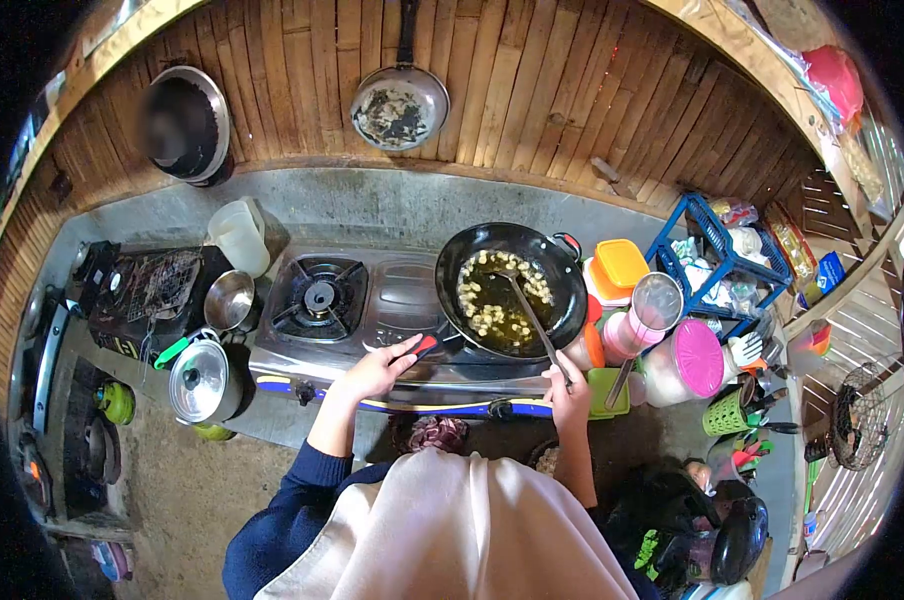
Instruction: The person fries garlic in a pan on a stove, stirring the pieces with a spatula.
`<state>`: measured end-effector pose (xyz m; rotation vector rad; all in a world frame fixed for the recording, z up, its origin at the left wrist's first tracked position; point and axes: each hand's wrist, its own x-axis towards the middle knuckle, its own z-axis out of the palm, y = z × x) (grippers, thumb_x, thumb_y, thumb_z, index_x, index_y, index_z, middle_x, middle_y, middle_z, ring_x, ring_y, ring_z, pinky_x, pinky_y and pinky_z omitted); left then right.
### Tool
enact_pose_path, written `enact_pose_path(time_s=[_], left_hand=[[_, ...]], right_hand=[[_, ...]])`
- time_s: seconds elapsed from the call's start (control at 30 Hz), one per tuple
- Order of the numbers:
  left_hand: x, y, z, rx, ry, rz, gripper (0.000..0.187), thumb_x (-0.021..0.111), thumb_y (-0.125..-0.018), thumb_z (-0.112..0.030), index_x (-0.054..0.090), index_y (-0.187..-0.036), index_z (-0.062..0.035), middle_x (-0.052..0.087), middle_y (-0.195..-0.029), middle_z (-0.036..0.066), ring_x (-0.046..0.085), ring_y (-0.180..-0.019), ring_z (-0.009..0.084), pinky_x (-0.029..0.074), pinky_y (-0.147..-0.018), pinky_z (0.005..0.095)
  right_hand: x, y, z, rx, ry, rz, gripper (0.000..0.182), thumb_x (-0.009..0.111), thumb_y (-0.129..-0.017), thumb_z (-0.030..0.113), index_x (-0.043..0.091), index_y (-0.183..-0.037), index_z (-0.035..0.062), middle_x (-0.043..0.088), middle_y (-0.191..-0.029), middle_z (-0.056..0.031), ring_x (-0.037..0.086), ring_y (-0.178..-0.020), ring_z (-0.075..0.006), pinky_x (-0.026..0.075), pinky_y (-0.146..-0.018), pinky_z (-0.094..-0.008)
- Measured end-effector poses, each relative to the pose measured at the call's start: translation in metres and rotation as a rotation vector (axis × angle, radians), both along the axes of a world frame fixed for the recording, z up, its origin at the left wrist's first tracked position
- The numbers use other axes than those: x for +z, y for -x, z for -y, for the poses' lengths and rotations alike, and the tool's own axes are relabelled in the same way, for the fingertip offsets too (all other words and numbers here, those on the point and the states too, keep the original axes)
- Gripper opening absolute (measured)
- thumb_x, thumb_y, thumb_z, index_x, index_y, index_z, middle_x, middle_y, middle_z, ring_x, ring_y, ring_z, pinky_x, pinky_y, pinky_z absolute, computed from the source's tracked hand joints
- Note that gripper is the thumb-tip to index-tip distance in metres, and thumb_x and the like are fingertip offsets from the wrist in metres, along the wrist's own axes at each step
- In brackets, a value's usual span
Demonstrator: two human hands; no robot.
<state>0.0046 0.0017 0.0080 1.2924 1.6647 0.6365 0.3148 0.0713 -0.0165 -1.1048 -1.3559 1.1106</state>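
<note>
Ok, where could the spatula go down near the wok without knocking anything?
The left burner is bare, between the small steel bowl and the wok. The stove's front strip, between left hand and right hand, is also bare. Right of the wok, lidded containers and jars crowd together.

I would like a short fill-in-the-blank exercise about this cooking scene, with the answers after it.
1. The left hand grips the wok's ____.
2. The right hand stirs the wok with a long ____.
3. The burner left of the wok is ____.
4. A pan hangs on the ____ wall.

Answers: handle; spatula; empty; bamboo
</note>
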Motion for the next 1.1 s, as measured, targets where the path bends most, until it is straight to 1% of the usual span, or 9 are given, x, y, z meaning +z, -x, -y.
enact_pose_path(time_s=[0.07, 0.2, 0.27, 0.33, 0.4, 0.43, 0.53, 0.7, 1.1], left_hand=[[-0.041, 0.01, -0.007, -0.069, -0.331, 0.004, 0.041, 0.047, -0.091, -0.023, 0.04, -0.131, -0.0227, 0.055, -0.072, -0.001, 0.038, -0.049, 0.007, 0.036, -0.047, 0.0234], [-0.024, 0.003, -0.003, -0.048, -0.407, 0.015, 0.04, 0.047, -0.091, -0.023, 0.041, -0.13, -0.0225, 0.056, -0.074, -0.001, 0.039, -0.051, 0.007, 0.037, -0.048, 0.023], [0.008, -0.002, 0.003, -0.01, -0.089, 0.059, 0.04, 0.047, -0.091, -0.024, 0.041, -0.13, -0.0222, 0.058, -0.084, -0.001, 0.041, -0.054, 0.0076, 0.039, -0.052, 0.0229], [-0.011, 0.001, 0.001, -0.014, -0.157, 0.044, 0.04, 0.047, -0.091, -0.024, 0.041, -0.13, -0.0229, 0.057, -0.079, -0.002, 0.039, -0.052, 0.0072, 0.038, -0.05, 0.0227], [-0.021, 0.002, -0.001, -0.029, -0.37, 0.027, 0.04, 0.047, -0.091, -0.024, 0.041, -0.13, -0.0239, 0.05, -0.066, -0.005, 0.035, -0.049, 0.006, 0.035, -0.046, 0.0227], [-0.015, 0.002, 0.001, -0.029, -0.257, 0.014, 0.04, 0.048, -0.091, -0.024, 0.041, -0.13, -0.023, 0.052, -0.069, -0.004, 0.036, -0.05, 0.006, 0.036, -0.047, 0.0226], [-0.002, 0.001, 0.002, -0.013, -0.089, 0.068, 0.041, 0.048, -0.091, -0.024, 0.041, -0.131, -0.0226, 0.052, -0.069, -0.003, 0.036, -0.051, 0.0062, 0.036, -0.048, 0.0227], [-0.01, 0.002, 0.0, -0.012, -0.146, 0.072, 0.041, 0.047, -0.091, -0.023, 0.04, -0.131, -0.0229, 0.05, -0.065, -0.002, 0.036, -0.05, 0.0066, 0.036, -0.048, 0.0226], [-0.004, -0.001, 0.002, -0.021, -0.137, 0.032, 0.041, 0.048, -0.091, -0.024, 0.04, -0.131, -0.0242, 0.042, -0.057, -0.003, 0.035, -0.047, 0.0064, 0.034, -0.044, 0.0225]], right_hand=[[0.002, 0.006, -0.001, 0.005, -0.017, 0.019, 0.03, 0.049, -0.087, 0.006, 0.053, -0.116, 0.0003, 0.059, -0.075, -0.0063, 0.045, -0.045, -0.0052, 0.037, -0.041, -0.0186], [0.001, 0.002, -0.003, -0.023, 0.005, 0.077, 0.028, 0.054, -0.084, 0.009, 0.056, -0.111, 0.002, 0.056, -0.072, -0.0022, 0.047, -0.049, -0.0056, 0.039, -0.044, -0.0194], [0.006, -0.004, 0.0, -0.044, 0.014, 0.098, 0.026, 0.055, -0.084, 0.008, 0.057, -0.109, 0.0016, 0.055, -0.071, -0.0013, 0.046, -0.049, -0.0053, 0.038, -0.045, -0.0189], [0.006, -0.011, 0.001, -0.061, 0.024, 0.117, 0.025, 0.056, -0.083, 0.008, 0.058, -0.107, 0.0012, 0.053, -0.069, -0.0003, 0.046, -0.05, -0.0051, 0.038, -0.045, -0.0185], [0.007, -0.017, 0.005, -0.138, -0.128, 0.12, 0.022, 0.057, -0.082, 0.008, 0.06, -0.103, 0.0013, 0.052, -0.067, 0.0013, 0.045, -0.051, -0.0041, 0.036, -0.045, -0.0177], [0.013, -0.023, 0.012, -0.138, -0.029, 0.037, 0.019, 0.058, -0.083, 0.009, 0.06, -0.1, 0.0008, 0.051, -0.065, 0.002, 0.043, -0.049, -0.004, 0.035, -0.043, -0.0176], [0.029, -0.032, 0.023, -0.177, -0.054, -0.043, 0.017, 0.058, -0.083, 0.011, 0.061, -0.097, 0.0005, 0.051, -0.062, 0.0014, 0.042, -0.047, -0.0037, 0.033, -0.042, -0.0176], [0.041, -0.05, 0.033, -0.344, -0.11, -0.039, 0.016, 0.057, -0.085, 0.014, 0.061, -0.09, -0.0007, 0.047, -0.055, 0.0012, 0.04, -0.043, -0.0037, 0.03, -0.038, -0.018], [0.056, -0.068, 0.039, -0.343, -0.163, -0.086, 0.014, 0.057, -0.085, 0.012, 0.06, -0.087, -0.0018, 0.047, -0.054, 0.0004, 0.04, -0.042, -0.0048, 0.029, -0.038, -0.0185]])
